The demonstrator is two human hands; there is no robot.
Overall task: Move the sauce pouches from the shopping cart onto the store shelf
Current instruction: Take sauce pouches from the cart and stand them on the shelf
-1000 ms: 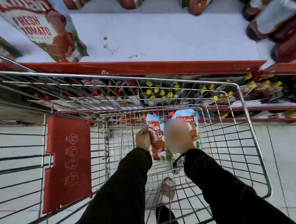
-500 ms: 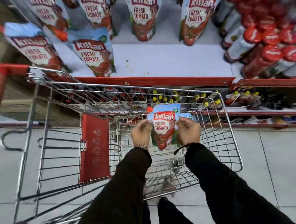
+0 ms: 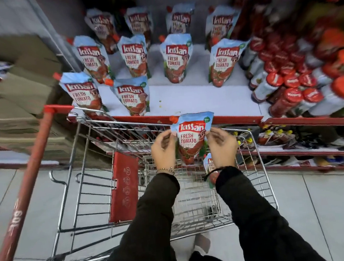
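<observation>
**Inspector:** Premises: a shop aisle with grey floor tiles and a white store shelf with a red front edge (image 3: 195,98) just beyond both hands. Below the hands stands a wire shopping cart with a red handle and red plastic flap (image 3: 260,164).

**Assistant:** And the item in hand?

**Inspector:** One pale-blue stand-up sauce pouch with a red spout cap (image 3: 192,136) is upright between the hands, above the cart's far rim and just short of the shelf edge. The left hand (image 3: 164,150) pinches its left edge with the fingertips; the right hand (image 3: 221,146) pinches the right edge likewise. A second blue pouch (image 3: 209,165) remains in the cart, partly hidden under the right wrist.

**Assistant:** Legible markings?

**Inspector:** The pouch reads "Kissan" on a red banner, then "FRESH TOMATO"; a small green seal at the top corner is too small to read. The rows of matching pouches already standing on the shelf (image 3: 174,58), beyond the hands, carry the same wording. The red-capped sauce bottles (image 3: 288,85), to the right of the hands, are too blurred to read.

**Assistant:** Risks from here?

**Inspector:** In my judgement, three. The grip is fingertip-only at the edges, so the pouch could slip on the way over the rim. The pouch is soft; set down off-square it may topple. Placed too close to its neighbours, it could knock the front row over.
</observation>
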